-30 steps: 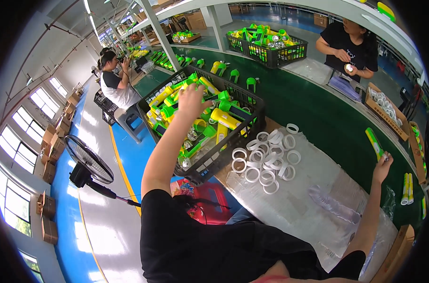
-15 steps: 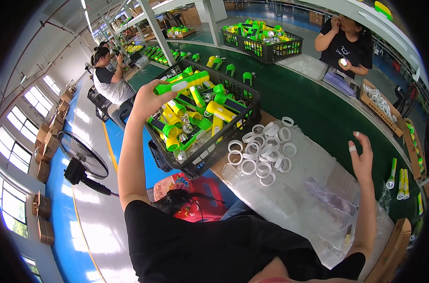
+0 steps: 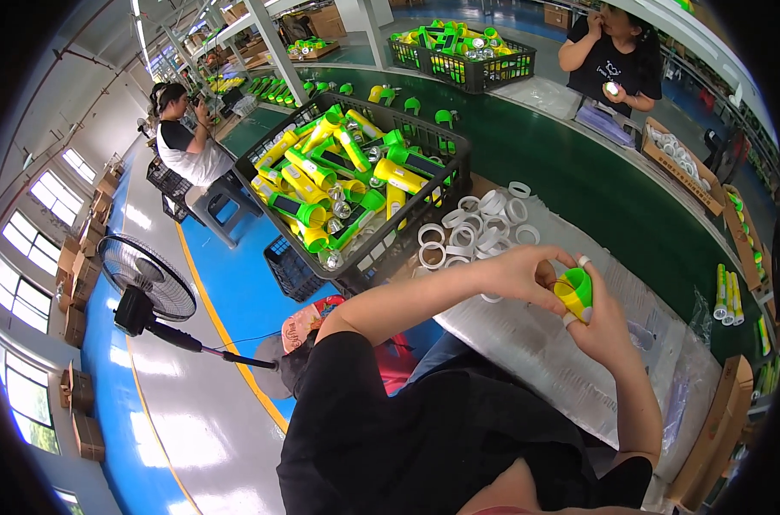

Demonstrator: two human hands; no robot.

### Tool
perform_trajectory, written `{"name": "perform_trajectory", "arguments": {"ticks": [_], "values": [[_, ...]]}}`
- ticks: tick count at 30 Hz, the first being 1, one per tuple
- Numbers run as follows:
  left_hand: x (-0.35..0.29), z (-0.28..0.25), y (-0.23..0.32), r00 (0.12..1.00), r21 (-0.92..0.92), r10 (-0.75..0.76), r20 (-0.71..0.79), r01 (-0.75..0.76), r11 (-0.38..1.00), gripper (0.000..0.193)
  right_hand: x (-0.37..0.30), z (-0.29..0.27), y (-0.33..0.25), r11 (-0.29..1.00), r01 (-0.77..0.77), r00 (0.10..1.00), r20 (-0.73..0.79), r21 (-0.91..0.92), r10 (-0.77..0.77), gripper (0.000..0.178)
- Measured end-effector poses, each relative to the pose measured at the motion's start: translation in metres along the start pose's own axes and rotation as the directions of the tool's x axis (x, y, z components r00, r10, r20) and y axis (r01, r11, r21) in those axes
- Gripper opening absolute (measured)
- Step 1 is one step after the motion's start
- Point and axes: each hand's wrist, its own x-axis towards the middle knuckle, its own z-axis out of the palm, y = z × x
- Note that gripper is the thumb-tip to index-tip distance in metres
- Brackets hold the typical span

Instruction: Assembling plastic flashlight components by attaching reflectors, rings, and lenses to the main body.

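Observation:
Between both hands, over the right half of the worktop, is a yellow and green flashlight body [image 3: 573, 296], its open round end turned up toward me. My left hand [image 3: 531, 276] pinches its left rim with thumb and fingers, and a thin dark wire seems to show there. From the right, my right hand [image 3: 603, 324] wraps around the body; white bands sit on some fingers. White plastic rings [image 3: 491, 225] lie in a loose pile left of my hands, partly hidden by my left forearm. Farther left, a black crate [image 3: 386, 257] holds many yellow and green flashlights [image 3: 308, 178].
Plastic film covers the worktop [image 3: 527, 348]. Beyond it runs a green conveyor belt [image 3: 527, 137] with green flashlight heads. A second filled crate [image 3: 480, 77] stands across it, near a person [image 3: 617, 64]. A cardboard box edge [image 3: 716, 429] borders the right; a fan [image 3: 145, 283] stands left.
My left hand has come from the crate to the right with a flashlight body. My right hand, open before, has closed around that body, and its open end faces me.

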Motion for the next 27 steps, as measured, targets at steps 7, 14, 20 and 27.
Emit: {"name": "perform_trajectory", "arguments": {"ticks": [7,14,20,27], "values": [[0.004,0.042,-0.043,0.983,-0.525,-0.063,-0.173,-0.038,0.850,0.035,-0.029,0.026,0.016,0.956,-0.007,0.966,-0.247,0.293,0.083,0.062],[0.002,0.042,-0.018,0.707,0.623,0.679,-0.200,-0.443,0.645,0.024,-0.035,0.071,0.016,0.527,-0.137,0.988,0.073,0.839,0.139,0.046],[0.006,0.039,-0.021,0.752,0.473,0.659,0.020,-0.588,0.657,0.026,-0.044,0.076,0.007,0.434,-0.213,0.961,0.108,0.875,0.254,0.057],[0.020,0.057,-0.037,0.785,0.406,0.608,0.123,-0.599,0.691,0.035,-0.053,0.078,0.028,0.344,-0.264,0.958,0.206,0.901,0.198,0.052]]}}
